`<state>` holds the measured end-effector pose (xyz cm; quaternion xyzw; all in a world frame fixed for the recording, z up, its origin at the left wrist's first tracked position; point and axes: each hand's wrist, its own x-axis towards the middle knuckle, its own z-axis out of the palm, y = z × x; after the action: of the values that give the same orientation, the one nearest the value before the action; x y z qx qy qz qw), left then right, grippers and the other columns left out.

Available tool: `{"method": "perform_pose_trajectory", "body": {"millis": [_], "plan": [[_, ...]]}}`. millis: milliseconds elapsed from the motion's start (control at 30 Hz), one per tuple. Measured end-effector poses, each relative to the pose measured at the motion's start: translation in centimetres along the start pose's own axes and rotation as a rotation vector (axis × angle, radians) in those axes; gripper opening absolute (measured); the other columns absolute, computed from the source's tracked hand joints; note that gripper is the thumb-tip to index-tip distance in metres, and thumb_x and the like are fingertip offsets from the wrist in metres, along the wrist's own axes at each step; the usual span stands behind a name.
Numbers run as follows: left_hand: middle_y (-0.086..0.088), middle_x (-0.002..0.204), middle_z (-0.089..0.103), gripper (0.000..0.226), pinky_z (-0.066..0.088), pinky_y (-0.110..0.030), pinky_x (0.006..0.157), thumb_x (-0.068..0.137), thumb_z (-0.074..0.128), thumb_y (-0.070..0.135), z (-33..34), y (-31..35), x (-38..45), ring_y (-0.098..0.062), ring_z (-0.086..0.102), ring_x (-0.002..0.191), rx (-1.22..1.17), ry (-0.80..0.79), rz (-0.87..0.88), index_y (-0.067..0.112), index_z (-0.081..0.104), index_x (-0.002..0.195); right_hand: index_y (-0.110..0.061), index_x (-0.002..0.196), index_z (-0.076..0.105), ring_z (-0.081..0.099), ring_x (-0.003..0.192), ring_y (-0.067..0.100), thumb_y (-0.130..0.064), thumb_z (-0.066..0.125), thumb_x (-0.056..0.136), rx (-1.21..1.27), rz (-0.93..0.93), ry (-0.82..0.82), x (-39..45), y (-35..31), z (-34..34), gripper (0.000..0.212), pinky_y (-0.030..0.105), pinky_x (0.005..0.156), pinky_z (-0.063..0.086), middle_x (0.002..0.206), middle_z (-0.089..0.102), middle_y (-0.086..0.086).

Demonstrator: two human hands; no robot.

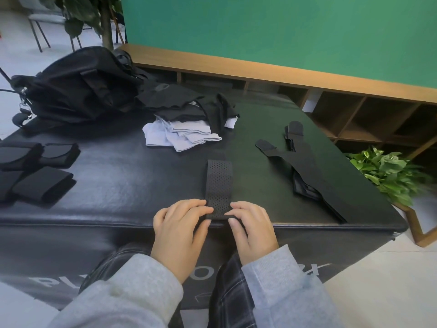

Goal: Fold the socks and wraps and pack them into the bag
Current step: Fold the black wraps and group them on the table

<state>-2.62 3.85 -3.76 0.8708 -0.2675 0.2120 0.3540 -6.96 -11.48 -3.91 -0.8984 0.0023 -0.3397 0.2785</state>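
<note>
A perforated black wrap (219,183) lies stretched away from me on the black padded block (123,185). My left hand (179,230) and my right hand (251,229) pinch its near end at the block's front edge, one on each side. A black bag (78,88) sits at the back left. Beside it lies a heap of black and white socks (184,121). Another long black wrap (305,171) lies spread out to the right. Folded black wraps (40,171) rest at the far left.
A low wooden shelf unit (354,110) runs behind and to the right under a green wall. A leafy potted plant (390,174) stands just off the block's right edge. A tree trunk and chair legs are at the back left.
</note>
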Motion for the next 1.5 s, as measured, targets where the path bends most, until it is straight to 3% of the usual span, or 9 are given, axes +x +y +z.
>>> {"method": "perform_pose_trajectory", "body": {"millis": [133,467,833,967,1167,1300,1333,1433,1500], "plan": [[0.019,0.102,0.063,0.023,0.020,-0.017,0.093,0.088,0.041,0.036,-0.1,0.1,0.1,0.001,0.048,0.107,-0.047,0.021,0.018,0.032,0.061,0.097,-0.014,0.093,0.068,0.052,0.098,0.007,-0.028,0.041,0.088,0.056,0.032,0.017,0.0,-0.2,0.0,0.031,0.022,0.084,0.041,0.099,0.065,-0.010],[0.017,0.095,0.062,0.012,0.023,-0.021,0.088,0.087,0.041,0.037,-0.1,0.1,0.0,0.000,0.048,0.104,-0.071,0.022,0.018,0.037,0.049,0.097,-0.013,0.098,0.068,0.049,0.093,0.002,-0.034,0.038,0.090,0.101,0.082,0.010,0.1,-0.6,-0.8,0.037,0.000,0.087,0.031,0.091,0.045,-0.036],[0.014,0.095,0.063,0.015,0.020,-0.017,0.088,0.088,0.041,0.038,-0.2,0.2,0.1,-0.002,0.049,0.099,-0.094,0.002,-0.004,0.033,0.052,0.096,-0.022,0.107,0.065,0.049,0.093,-0.014,-0.051,0.031,0.084,0.104,0.208,-0.104,-0.1,-1.1,-1.4,0.051,0.002,0.079,0.032,0.090,0.045,-0.036],[0.014,0.089,0.062,0.020,0.027,-0.022,0.089,0.087,0.041,0.039,-0.4,0.3,0.1,-0.004,0.054,0.090,-0.102,0.012,-0.014,0.029,0.058,0.092,-0.042,0.101,0.053,0.047,0.097,-0.019,-0.043,0.046,0.088,0.140,0.263,-0.116,0.0,-1.5,-1.7,0.014,0.000,0.077,0.035,0.093,0.048,-0.030],[0.014,0.081,0.059,0.019,0.031,-0.020,0.082,0.088,0.045,0.038,-0.7,0.7,0.1,-0.010,0.056,0.077,-0.110,-0.006,-0.021,0.026,0.060,0.085,-0.037,0.080,0.041,0.052,0.087,-0.012,-0.014,0.065,0.085,0.186,0.271,0.001,-0.3,-1.6,-2.0,0.034,0.005,0.070,0.041,0.082,0.053,-0.020],[0.016,0.085,0.060,0.003,0.029,-0.020,0.084,0.089,0.058,0.030,-0.7,0.8,0.2,-0.011,0.056,0.085,-0.169,-0.010,-0.119,0.031,0.058,0.091,-0.041,0.082,0.050,0.052,0.091,-0.002,-0.031,0.058,0.085,0.131,0.159,0.004,-0.2,-1.1,-1.2,0.013,0.006,0.075,0.042,0.086,0.051,-0.022],[0.018,0.086,0.059,0.013,0.028,-0.022,0.087,0.085,0.062,0.027,-0.8,0.9,0.3,-0.010,0.056,0.088,-0.184,-0.012,-0.149,0.034,0.055,0.095,-0.039,0.088,0.054,0.051,0.091,-0.003,-0.037,0.054,0.084,0.118,0.149,0.000,-0.1,-0.9,-1.1,0.004,0.005,0.075,0.041,0.087,0.050,-0.025],[0.018,0.086,0.059,0.032,0.029,-0.029,0.088,0.077,0.073,0.019,-0.5,0.8,0.3,-0.007,0.055,0.088,-0.118,-0.045,-0.098,0.034,0.056,0.100,-0.023,0.106,0.063,0.048,0.094,0.001,-0.042,0.051,0.079,0.012,0.082,-0.004,-0.1,-0.6,-0.4,0.036,0.011,0.078,0.041,0.096,0.050,-0.030],[0.017,0.088,0.059,0.037,0.032,-0.031,0.085,0.073,0.078,0.019,-0.4,0.5,0.3,-0.004,0.051,0.089,-0.051,-0.065,-0.030,0.031,0.059,0.102,-0.021,0.111,0.062,0.045,0.098,0.005,-0.043,0.053,0.075,-0.074,0.043,-0.022,-0.1,-0.4,-0.1,0.043,0.020,0.081,0.040,0.101,0.060,-0.018]]}}
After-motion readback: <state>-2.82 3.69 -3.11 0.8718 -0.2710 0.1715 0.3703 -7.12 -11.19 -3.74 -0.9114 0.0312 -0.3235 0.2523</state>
